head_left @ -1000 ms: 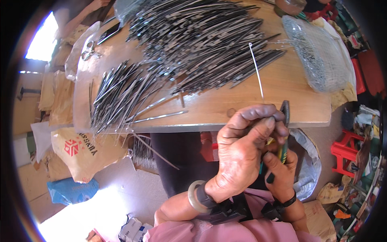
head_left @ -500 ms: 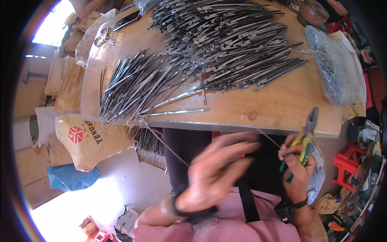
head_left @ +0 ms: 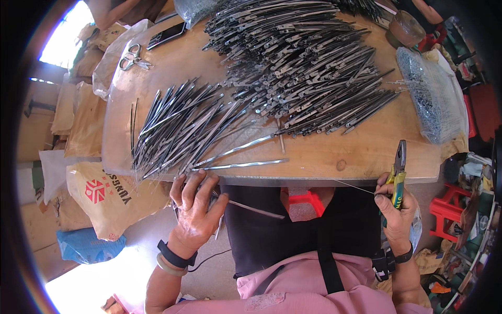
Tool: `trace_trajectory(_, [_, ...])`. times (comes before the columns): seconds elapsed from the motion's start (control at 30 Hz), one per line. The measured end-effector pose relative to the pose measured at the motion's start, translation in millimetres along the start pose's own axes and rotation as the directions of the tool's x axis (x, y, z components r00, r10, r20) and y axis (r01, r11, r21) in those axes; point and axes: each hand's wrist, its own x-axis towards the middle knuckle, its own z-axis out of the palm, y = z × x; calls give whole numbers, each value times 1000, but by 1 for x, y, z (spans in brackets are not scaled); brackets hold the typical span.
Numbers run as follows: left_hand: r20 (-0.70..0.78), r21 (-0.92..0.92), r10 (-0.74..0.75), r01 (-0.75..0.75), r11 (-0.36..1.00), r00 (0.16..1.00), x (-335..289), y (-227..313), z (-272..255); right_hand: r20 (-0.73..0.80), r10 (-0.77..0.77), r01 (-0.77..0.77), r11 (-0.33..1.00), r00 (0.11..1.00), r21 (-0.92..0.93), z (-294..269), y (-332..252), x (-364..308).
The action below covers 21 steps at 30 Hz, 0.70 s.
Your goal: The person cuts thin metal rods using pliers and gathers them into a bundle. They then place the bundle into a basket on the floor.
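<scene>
Now your two hands are well apart, where a second ago they met in front of you. Your left hand (head_left: pixel 194 209) has swung out to the counter (head_left: pixel 361 162) edge, and its fingers bend at the near ends of the small pile of dark strips (head_left: pixel 178 128), which spreads just beyond them. Whether those fingers grasp a strip or merely rest there, you cannot tell from this view; one loose strip (head_left: pixel 256 209) slants out to the right from beside the thumb. Two brighter strips (head_left: pixel 246 164) lie just past the fingertips, toward the right.

Your right hand (head_left: pixel 398 206) is clenched around the yellow-and-green pliers (head_left: pixel 399 191), whose head points up and away from you. A thin wire (head_left: pixel 353 186) juts leftward from those same fingers; a second ago it stood upright beyond your joined hands. So, by the look of it, the two-handed handling of that wire is broken off: the right hand alone keeps wire and tool, leaving the left to deal with the strips.

The large pile of strips (head_left: pixel 298 68) sits farther off, ahead of and between both hands; the clear bag of thin wires (head_left: pixel 431 99) lies beyond your right fingers.
</scene>
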Motion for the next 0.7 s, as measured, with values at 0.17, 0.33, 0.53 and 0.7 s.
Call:
trace_trajectory(0.17, [-124, -198, -209, 183, 963, 970, 27, -17, -13, -11, 48, -48, 999, 999, -4, 5, -6, 2])
trace_trajectory(0.33, [29, -244, -347, 344, 907, 937, 43, -26, -20, 48, -8, 10, 999, 999, -42, 4, -5, 8])
trace_trajectory(0.53, [75, -78, -160, 166, 983, 984, 63, -11, -6, 84, 29, -28, 1000, 996, -12, 5, -10, 13])
trace_trajectory(0.7, [-162, 123, -121, 142, 982, 979, 58, -50, 14, 77, 77, -78, 997, 994, 8, -20, -19, 16])
